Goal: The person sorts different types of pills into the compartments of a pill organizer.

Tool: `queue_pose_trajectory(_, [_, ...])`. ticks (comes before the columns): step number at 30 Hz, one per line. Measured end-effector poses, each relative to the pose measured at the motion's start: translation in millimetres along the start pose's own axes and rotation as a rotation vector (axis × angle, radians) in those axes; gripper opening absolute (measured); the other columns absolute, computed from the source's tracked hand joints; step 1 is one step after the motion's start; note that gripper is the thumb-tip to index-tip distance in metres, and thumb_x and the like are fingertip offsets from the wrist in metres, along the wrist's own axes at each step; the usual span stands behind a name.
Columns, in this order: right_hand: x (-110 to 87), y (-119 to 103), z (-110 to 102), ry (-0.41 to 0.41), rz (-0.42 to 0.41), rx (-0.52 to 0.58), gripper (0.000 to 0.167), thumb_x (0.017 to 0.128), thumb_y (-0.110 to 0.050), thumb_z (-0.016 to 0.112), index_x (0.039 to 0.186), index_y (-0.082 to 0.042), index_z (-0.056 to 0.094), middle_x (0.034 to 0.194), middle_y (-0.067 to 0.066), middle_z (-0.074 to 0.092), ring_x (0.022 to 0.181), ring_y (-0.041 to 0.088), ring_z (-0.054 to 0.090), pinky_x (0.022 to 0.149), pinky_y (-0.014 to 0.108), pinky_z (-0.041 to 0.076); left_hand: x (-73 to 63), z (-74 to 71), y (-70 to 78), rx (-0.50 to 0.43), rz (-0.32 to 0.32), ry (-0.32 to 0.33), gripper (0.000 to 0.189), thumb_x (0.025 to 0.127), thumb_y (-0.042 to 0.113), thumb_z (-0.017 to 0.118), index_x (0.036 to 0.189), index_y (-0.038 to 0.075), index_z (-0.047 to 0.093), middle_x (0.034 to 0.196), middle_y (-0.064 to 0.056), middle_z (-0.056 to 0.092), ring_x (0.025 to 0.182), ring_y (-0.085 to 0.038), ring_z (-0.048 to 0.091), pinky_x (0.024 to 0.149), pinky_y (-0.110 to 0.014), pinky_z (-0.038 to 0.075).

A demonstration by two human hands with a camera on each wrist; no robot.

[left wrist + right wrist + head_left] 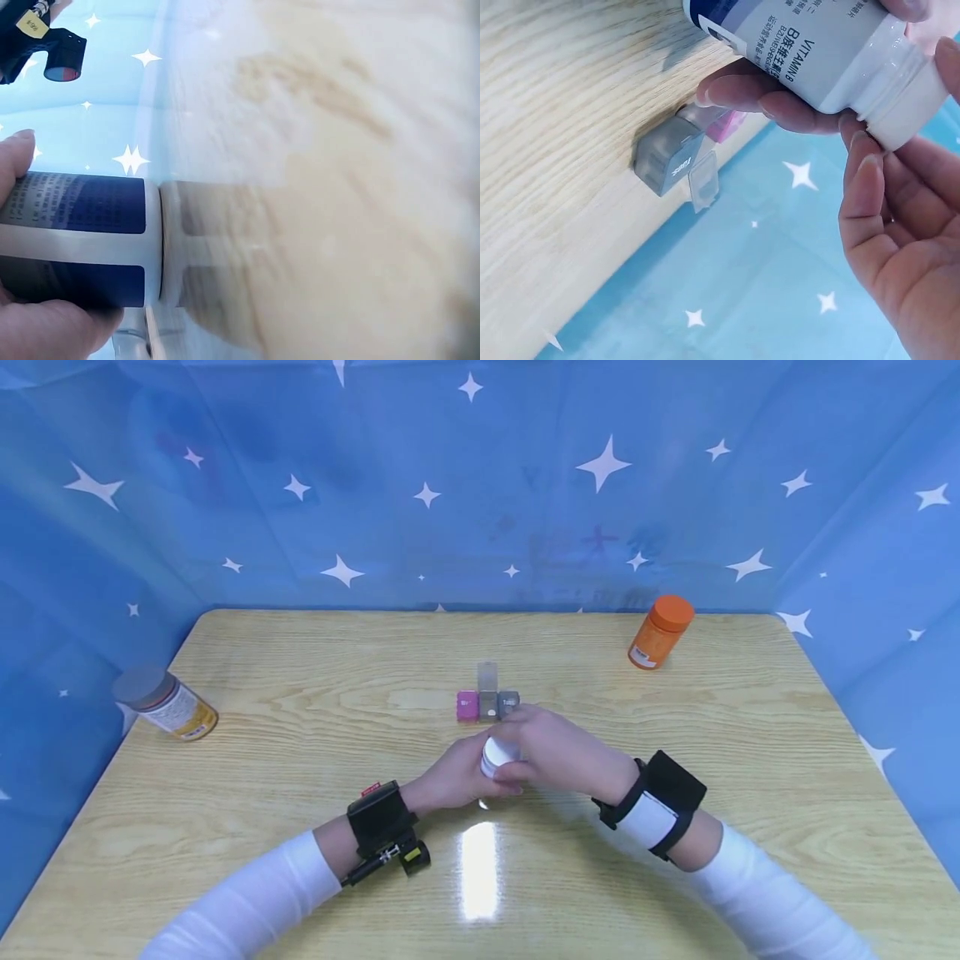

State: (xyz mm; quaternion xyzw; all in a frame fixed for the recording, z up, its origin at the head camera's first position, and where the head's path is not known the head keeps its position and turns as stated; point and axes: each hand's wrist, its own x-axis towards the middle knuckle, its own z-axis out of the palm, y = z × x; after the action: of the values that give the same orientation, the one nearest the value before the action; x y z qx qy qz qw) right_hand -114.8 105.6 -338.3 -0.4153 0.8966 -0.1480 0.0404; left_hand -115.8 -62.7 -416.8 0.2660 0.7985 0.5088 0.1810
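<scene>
My left hand (453, 774) grips a vitamin B bottle (802, 45) around its body. The label is white and dark blue, and the bottle's base (154, 244) sits at the tabletop beside its own reflection. At the top, fingers and thumb of my right hand (566, 750) pinch the white cap (906, 105). Ridges of the bottle's neck (877, 71) show between cap and shoulder. Just beyond the hands lies a small pill box (487, 704) with a pink and grey compartments. Its middle lid (487, 675) stands raised, and something small and white shows inside that compartment.
An orange bottle (660, 633) stands at the back right of the wooden table (337, 677). Near the left edge is a jar with a grey lid (167, 703). A blue star-patterned cloth (480, 485) hangs behind and at the sides.
</scene>
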Motion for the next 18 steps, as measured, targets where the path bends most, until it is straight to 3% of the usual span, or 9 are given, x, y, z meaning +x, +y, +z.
queue_pose_trajectory(7, [-0.5, -7, -2, -0.01, 0.001, -0.096, 0.034, 0.079, -0.027, 0.072, 0.105, -0.006, 0.066, 0.096, 0.007, 0.065, 0.085, 0.016, 0.057, 0.075, 0.027, 0.051, 0.4, 0.1, 0.3, 0.001, 0.01, -0.002, 0.071, 0.075, 0.019, 0.075, 0.135, 0.008, 0.041, 0.121, -0.01, 0.061, 0.109, -0.023, 0.059, 0.09, -0.024, 0.047])
queue_pose_trajectory(11, [-1.2, -6, -1, -0.002, 0.013, -0.089, 0.039, 0.078, -0.029, 0.073, 0.107, -0.005, 0.065, 0.098, 0.008, 0.065, 0.087, 0.017, 0.056, 0.076, 0.028, 0.051, 0.7, 0.1, 0.6, 0.001, 0.019, -0.002, 0.069, 0.075, 0.018, 0.075, 0.134, 0.007, 0.041, 0.121, -0.01, 0.06, 0.11, -0.022, 0.059, 0.091, -0.024, 0.047])
queue_pose_trajectory(15, [-1.9, 10, 2, -0.01, 0.017, 0.124, 0.065, 0.073, -0.038, 0.075, 0.126, -0.008, 0.054, 0.12, 0.009, 0.059, 0.109, 0.022, 0.055, 0.092, 0.037, 0.048, 0.7, -0.4, -0.6, 0.01, 0.048, 0.007, 0.059, 0.076, 0.017, 0.074, 0.127, 0.005, 0.047, 0.116, -0.009, 0.062, 0.106, -0.019, 0.059, 0.091, -0.025, 0.046])
queue_pose_trajectory(18, [-2.1, 34, 9, -0.07, -0.033, 0.509, 0.08, 0.075, -0.039, 0.074, 0.141, -0.012, 0.037, 0.142, 0.008, 0.043, 0.132, 0.025, 0.039, 0.106, 0.047, 0.035, 1.0, -0.4, -1.5, 0.031, 0.055, 0.024, 0.053, 0.074, 0.018, 0.075, 0.12, 0.005, 0.053, 0.108, -0.006, 0.063, 0.1, -0.015, 0.058, 0.09, -0.026, 0.045])
